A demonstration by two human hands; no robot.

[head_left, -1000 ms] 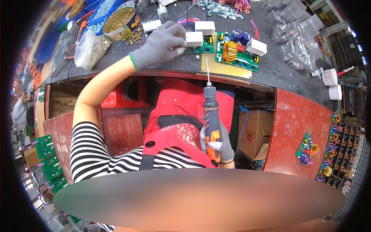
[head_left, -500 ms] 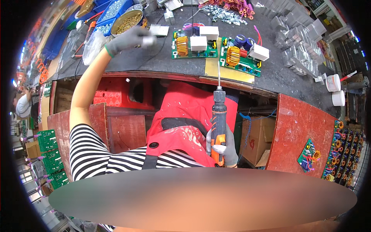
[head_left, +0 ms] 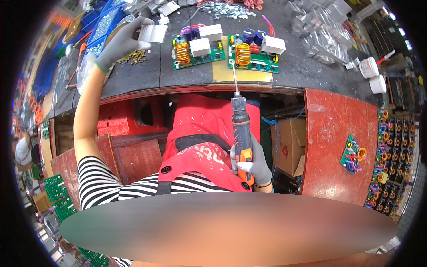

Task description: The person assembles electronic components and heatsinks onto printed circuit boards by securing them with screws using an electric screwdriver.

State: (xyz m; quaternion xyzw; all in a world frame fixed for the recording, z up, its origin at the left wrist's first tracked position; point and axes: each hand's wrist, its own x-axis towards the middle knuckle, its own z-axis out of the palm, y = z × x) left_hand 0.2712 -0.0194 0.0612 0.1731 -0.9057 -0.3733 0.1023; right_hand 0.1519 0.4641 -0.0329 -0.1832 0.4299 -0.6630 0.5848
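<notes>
My left hand (head_left: pixel 121 44), in a grey glove, reaches to the far left of the bench. Its fingers and thumb close around the sides of a silvery finned heat sink (head_left: pixel 153 34). My right hand (head_left: pixel 253 162), gloved too, grips a black and orange electric screwdriver (head_left: pixel 242 129) pointing away from me. The screwdriver's bit ends at the near left corner of a green circuit board (head_left: pixel 262 64) with a copper coil and white blocks; whether it touches is unclear. To its left lies a similar circuit board (head_left: pixel 204 58). A yellow plate (head_left: pixel 222 74) sits under their near edges.
Brass screws (head_left: pixel 134 57) lie loose beside my left hand, near blue bins (head_left: pixel 104 26) of small metal parts. Stacked heat sinks (head_left: pixel 327 44) and white tubs (head_left: pixel 378 83) stand at the right. Another board (head_left: pixel 351 155) rests on the red panel (head_left: pixel 329 120).
My left hand has reached the heat sink and closed around it. The screwdriver's bit has moved from between the boards to the right board's corner. The whole view has shifted slightly.
</notes>
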